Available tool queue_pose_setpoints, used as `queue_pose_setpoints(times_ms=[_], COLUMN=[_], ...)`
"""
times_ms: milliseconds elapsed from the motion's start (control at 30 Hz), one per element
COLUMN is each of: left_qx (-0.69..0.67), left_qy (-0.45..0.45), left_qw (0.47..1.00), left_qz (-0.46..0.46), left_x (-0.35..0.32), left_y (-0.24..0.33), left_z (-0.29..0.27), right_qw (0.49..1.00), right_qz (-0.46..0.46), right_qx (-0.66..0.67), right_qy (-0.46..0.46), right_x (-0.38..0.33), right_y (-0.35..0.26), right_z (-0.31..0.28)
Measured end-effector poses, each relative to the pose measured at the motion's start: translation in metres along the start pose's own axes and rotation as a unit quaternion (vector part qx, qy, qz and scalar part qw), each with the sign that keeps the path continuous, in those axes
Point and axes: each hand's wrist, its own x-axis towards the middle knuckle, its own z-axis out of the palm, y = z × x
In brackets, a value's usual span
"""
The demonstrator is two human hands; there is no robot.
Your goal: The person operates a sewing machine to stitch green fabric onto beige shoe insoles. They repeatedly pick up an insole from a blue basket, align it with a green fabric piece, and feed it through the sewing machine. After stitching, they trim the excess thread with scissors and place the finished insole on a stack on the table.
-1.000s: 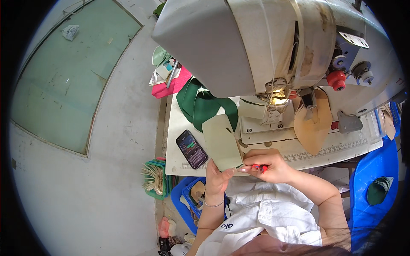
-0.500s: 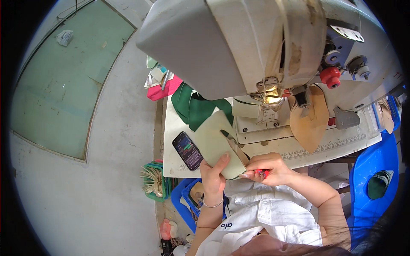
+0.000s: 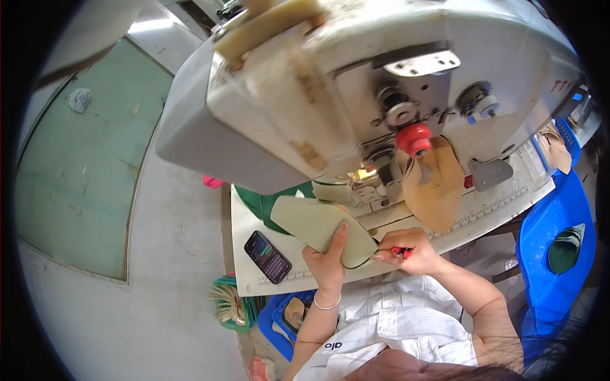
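A pale green sheet-like piece (image 3: 327, 232) with a rounded, dark-edged end is held above the front of the sewing table (image 3: 244, 219). My left hand (image 3: 329, 259) grips it, with the thumb lying on top and the fingers beneath. At its right-hand edge, my right hand (image 3: 408, 249) is closed around a small red-handled tool (image 3: 401, 253). That hand's fingertips touch the piece's edge; the tool's working end is hidden. Behind the piece stands a large sewing machine (image 3: 267, 120), its lamp lit near the needle area.
A phone (image 3: 268, 257) lies left of the hands, with dark green pieces (image 3: 254, 202) behind it. A tan piece (image 3: 438, 187) rests against the machine's right side. Blue bins (image 3: 540, 298) stand at right and below left (image 3: 273, 317). A green basket (image 3: 234, 303) holds pale strips.
The whole view has shifted, so the machine sits further left and looms larger. The pale green piece has turned, its far end now pointing left; the slot seen in it earlier no longer shows.
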Motion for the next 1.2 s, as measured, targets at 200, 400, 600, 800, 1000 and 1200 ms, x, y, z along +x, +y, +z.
queue_pose_setpoints(times_ms=[200, 400, 600, 800, 1000, 1200], left_qx=[0.014, 0.008, -0.054, -0.068, -0.066, -0.061], left_qy=[0.007, -0.002, 0.004, -0.002, -0.045, -0.053], left_qw=[1.0, 1.0, 0.999, 0.997, 0.996, 0.996], left_qz=[0.004, 0.001, 0.0, -0.031, -0.03, -0.038], left_x=[0.021, 0.033, 0.053, 0.07, 0.078, 0.081], left_y=[-0.014, -0.015, -0.018, -0.021, -0.019, -0.018], left_z=[0.022, 0.025, 0.033, 0.025, 0.022, 0.021], right_qw=[0.998, 0.999, 1.0, 0.999, 0.997, 0.996], right_qz=[0.055, 0.005, 0.007, 0.03, 0.045, 0.022], right_qx=[-0.017, -0.03, -0.001, 0.015, 0.027, -0.009], right_qy=[0.025, 0.015, 0.026, 0.039, 0.061, 0.08], right_x=[0.013, 0.031, 0.048, 0.054, 0.049, 0.047], right_y=[0.001, 0.002, 0.006, 0.005, 0.006, 0.012], right_z=[-0.019, -0.029, -0.034, -0.03, -0.021, -0.015])
